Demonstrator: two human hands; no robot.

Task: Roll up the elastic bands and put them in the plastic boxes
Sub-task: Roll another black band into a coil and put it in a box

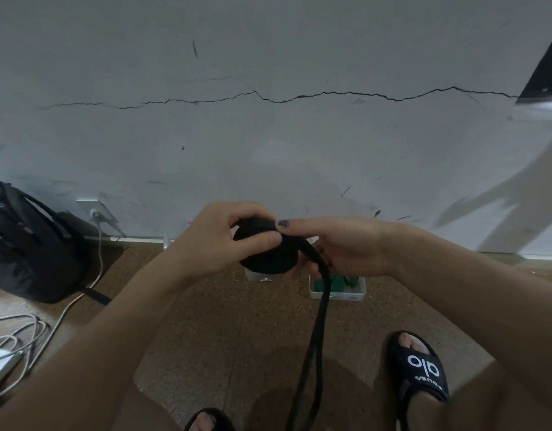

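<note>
Black elastic band [270, 253]: mostly wound into thick flat disc, held up above floor, loose tail hanging down toward sandals. Clear plastic box [337, 289] on floor near wall, green rolled bands [338, 283] inside (count unclear). Second clear box [256, 275] just left, largely hidden behind roll.

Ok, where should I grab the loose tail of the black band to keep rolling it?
Pinch the tail just below the roll, coming from the right with the right hand. It hangs straight down there, and the left hand covers the roll's left.
</note>
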